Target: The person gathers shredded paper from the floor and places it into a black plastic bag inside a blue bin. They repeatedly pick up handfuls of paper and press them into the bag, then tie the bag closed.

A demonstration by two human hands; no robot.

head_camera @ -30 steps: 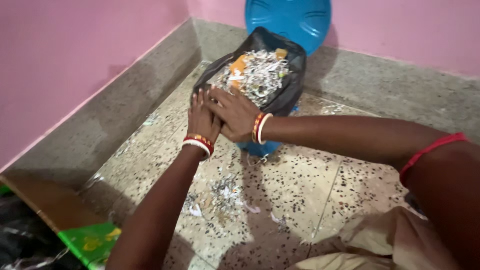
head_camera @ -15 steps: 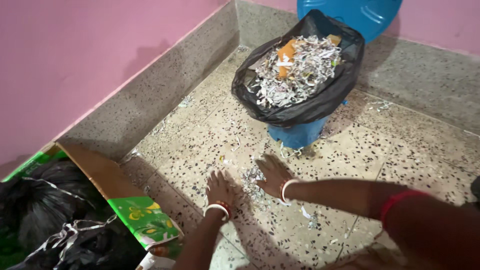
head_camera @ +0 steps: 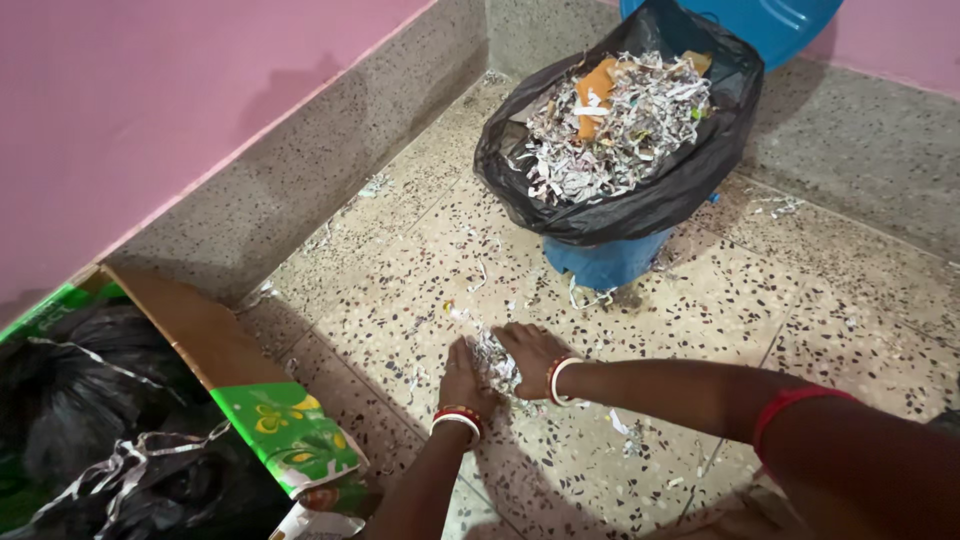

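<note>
both hands are down on the speckled floor (head_camera: 850, 300), cupped toward each other round a small heap of shredded paper (head_camera: 494, 362) that sits approx mid-floor, in front of the bin. left hand (head_camera: 463, 383) presses the heap from the near side, fingers curled, w/ red-white bangles at the wrist; right hand (head_camera: 530, 352) closes on it from the far side, white bangle at the wrist. each grip is half closed, more a scoop than a pinch; the heap is squeezed between the palms and not lifted, as far as i can tell. the blue bin (head_camera: 610, 265), lined w/ a black bag (head_camera: 640, 195), stands toward the far corner of the floor by the grey skirting (head_camera: 300, 180), and the bag looks nearly full of shreds plus an orange scrap. so i judge most of the gathering done: bulk is in the bag, one handful is in the hands. left over: loose strips (head_camera: 590, 295) at the foot of the bin, a few near the far skirting at right (head_camera: 778, 206), bits along the left skirting, and flecks near the right forearm. at the near left edge a green cardboard box (head_camera: 290, 435) holds more black bags w/ strips on them; can't tell if those count.
</note>
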